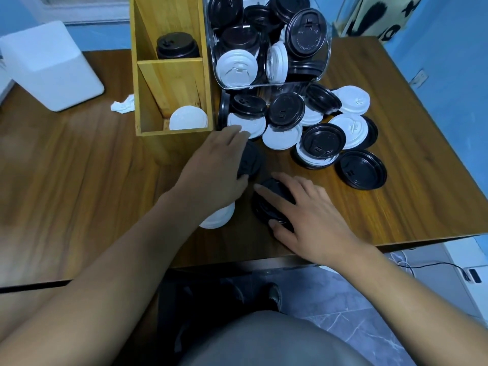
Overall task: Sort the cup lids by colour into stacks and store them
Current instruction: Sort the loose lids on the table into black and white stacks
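Left hand (219, 167) clamps fingers and thumb on a black lid (252, 159); at its four o'clock, right hand (311, 215) grips a black lid stack (265, 207), fingers spread

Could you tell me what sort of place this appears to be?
Likely a small back room set up as a workstation: a wooden table by blue walls, a clear bin of cup lids, cables on the tiled floor.

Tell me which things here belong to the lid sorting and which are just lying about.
Job: loose lids, clear bin of lids, wooden box, white stack, black stack held by the right hand, black lid under the left hand.
Lying about: white tub, crumpled tissue.
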Demonstrator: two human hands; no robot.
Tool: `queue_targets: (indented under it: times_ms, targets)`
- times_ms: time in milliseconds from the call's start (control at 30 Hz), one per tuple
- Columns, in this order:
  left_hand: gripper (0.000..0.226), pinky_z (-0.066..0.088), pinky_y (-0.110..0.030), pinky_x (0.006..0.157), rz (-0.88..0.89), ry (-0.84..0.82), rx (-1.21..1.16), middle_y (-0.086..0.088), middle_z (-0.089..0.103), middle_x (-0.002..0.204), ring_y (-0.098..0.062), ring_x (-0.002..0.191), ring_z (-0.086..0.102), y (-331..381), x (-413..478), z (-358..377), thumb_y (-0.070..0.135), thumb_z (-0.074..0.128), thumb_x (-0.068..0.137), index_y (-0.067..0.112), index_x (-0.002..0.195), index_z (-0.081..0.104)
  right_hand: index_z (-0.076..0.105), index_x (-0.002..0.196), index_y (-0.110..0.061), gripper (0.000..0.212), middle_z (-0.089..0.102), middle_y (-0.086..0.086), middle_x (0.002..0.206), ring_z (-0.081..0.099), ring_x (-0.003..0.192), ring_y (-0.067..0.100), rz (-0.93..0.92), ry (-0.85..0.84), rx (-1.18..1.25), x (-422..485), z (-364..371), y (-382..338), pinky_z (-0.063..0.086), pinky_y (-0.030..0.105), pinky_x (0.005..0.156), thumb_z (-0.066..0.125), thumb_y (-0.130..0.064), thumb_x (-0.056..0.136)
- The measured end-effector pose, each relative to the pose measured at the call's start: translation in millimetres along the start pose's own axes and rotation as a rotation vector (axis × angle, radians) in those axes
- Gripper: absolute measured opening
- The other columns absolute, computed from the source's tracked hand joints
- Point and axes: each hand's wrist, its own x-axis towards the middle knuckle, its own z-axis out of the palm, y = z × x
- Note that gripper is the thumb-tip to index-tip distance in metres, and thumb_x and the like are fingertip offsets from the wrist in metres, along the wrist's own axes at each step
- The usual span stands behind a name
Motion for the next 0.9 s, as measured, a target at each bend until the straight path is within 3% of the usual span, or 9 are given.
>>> queue_targets:
  times_ms: [67, 167, 333, 467, 567, 667, 800, 900]
  targets:
    - [0.089, 0.032, -0.037, 0.116, 0.001, -0.084, 0.098, -0.011, 0.032, 0.159, -0.028, 0.145, 0.031, 6.5, 8.8, 3.4, 0.04, 0.078, 0.084, 0.011, 0.154, 0.031, 0.031, 0.157, -0.037, 0.066, 0.029, 0.004, 0.161, 0.034, 0.141, 0.031, 0.019, 0.032, 0.055, -5.2, -0.4, 7.1, 0.036, 0.045, 0.107, 0.047, -0.045, 0.093]
    - [0.083, 0.044, -0.038, 0.108, -0.017, -0.133, 0.187, -0.011, 0.048, 0.144, -0.027, 0.131, 0.044, 9.2, 18.7, 10.4, 0.05, 0.076, 0.084, 0.011, 0.147, 0.037, 0.03, 0.157, -0.037, 0.067, 0.024, 0.004, 0.165, 0.026, 0.15, 0.03, 0.067, 0.058, 0.083, -14.8, -2.7, 22.9, 0.032, 0.05, 0.117, 0.045, -0.042, 0.093]
    - [0.082, 0.038, -0.033, 0.107, 0.002, -0.029, 0.044, -0.005, 0.048, 0.145, -0.024, 0.133, 0.043, 9.6, 5.9, 0.6, 0.049, 0.075, 0.085, 0.015, 0.149, 0.036, 0.034, 0.157, -0.03, 0.061, 0.023, 0.003, 0.166, 0.015, 0.155, 0.027, 0.057, 0.116, 0.135, -27.9, -9.2, 38.7, 0.028, 0.056, 0.12, 0.048, -0.04, 0.098]
    - [0.091, 0.028, -0.028, 0.111, 0.115, -0.166, -0.1, 0.002, 0.042, 0.152, -0.016, 0.139, 0.035, 26.4, -24.5, 3.9, 0.052, 0.077, 0.082, 0.025, 0.154, 0.028, 0.049, 0.149, -0.017, 0.05, 0.038, 0.002, 0.158, 0.027, 0.151, 0.025, 0.027, 0.241, 0.226, -32.1, -15.9, 38.4, 0.031, 0.053, 0.118, 0.051, -0.034, 0.102]
    - [0.086, 0.036, -0.037, 0.11, 0.214, -0.175, -0.015, -0.004, 0.055, 0.143, -0.023, 0.131, 0.047, 33.9, -41.4, 25.8, 0.052, 0.078, 0.077, 0.016, 0.148, 0.043, 0.057, 0.141, -0.011, 0.041, 0.049, 0.004, 0.149, 0.038, 0.144, 0.024, -0.008, 0.318, 0.283, -26.9, -20.4, 32.3, 0.033, 0.046, 0.118, 0.052, -0.026, 0.103]
    - [0.079, 0.038, -0.042, 0.11, 0.192, -0.115, 0.03, -0.004, 0.057, 0.143, -0.026, 0.131, 0.049, 29.3, -48.9, 37.3, 0.059, 0.072, 0.079, 0.015, 0.142, 0.053, 0.061, 0.136, -0.011, 0.036, 0.055, 0.003, 0.142, 0.045, 0.137, 0.022, -0.016, 0.348, 0.296, -14.8, -24.9, 28.7, 0.034, 0.038, 0.116, 0.052, -0.022, 0.103]
    - [0.069, 0.033, -0.044, 0.114, 0.165, -0.033, 0.016, -0.003, 0.056, 0.143, -0.027, 0.132, 0.048, 20.5, -59.3, 39.6, 0.059, 0.065, 0.083, 0.017, 0.138, 0.057, 0.063, 0.134, -0.014, 0.035, 0.062, 0.001, 0.134, 0.052, 0.128, 0.022, -0.062, 0.3, 0.231, 20.0, -33.2, 25.2, 0.038, 0.029, 0.111, 0.057, -0.018, 0.099]
    - [0.071, 0.033, -0.048, 0.115, 0.112, -0.001, 0.018, -0.004, 0.057, 0.14, -0.027, 0.13, 0.049, 16.4, -65.1, 40.5, 0.065, 0.064, 0.085, 0.016, 0.136, 0.058, 0.06, 0.137, -0.023, 0.041, 0.059, -0.004, 0.137, 0.049, 0.127, 0.023, -0.116, 0.153, 0.135, 61.6, -38.4, 18.0, 0.044, 0.035, 0.103, 0.062, -0.021, 0.096]
